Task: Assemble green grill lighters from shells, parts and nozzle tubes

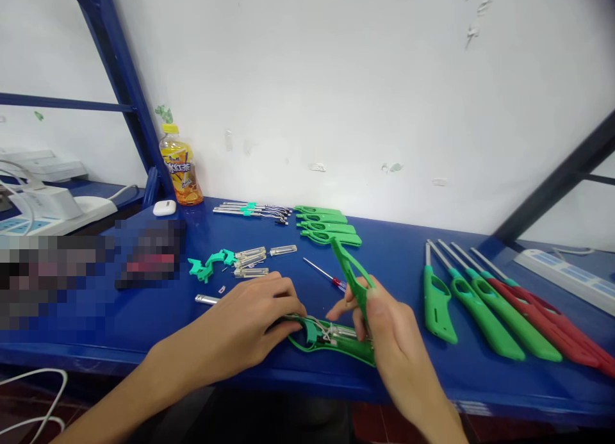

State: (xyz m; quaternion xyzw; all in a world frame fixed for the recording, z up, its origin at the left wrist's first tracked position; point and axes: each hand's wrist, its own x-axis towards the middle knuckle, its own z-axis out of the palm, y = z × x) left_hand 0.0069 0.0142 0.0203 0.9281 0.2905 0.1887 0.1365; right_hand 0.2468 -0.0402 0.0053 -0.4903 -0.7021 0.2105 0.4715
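My left hand (254,312) lies curled over the left end of an open green lighter half-shell (331,340) at the front of the blue bench (394,264), pressing it down. A metal tube (206,298) sticks out to its left. Inside the shell sit a teal trigger and small metal parts. My right hand (384,322) pinches a second green lighter half-shell (350,268), held tilted with its nozzle pointing up and away. A small red-handled screwdriver (323,273) lies just behind both hands.
Several finished green and red lighters (485,306) lie at the right. Green shells (327,226), metal tubes (250,210), teal triggers (211,263) and clear fuel cells (252,259) lie behind. A drink bottle (179,167), white earbud case (164,207) and power strip (567,274) stand around.
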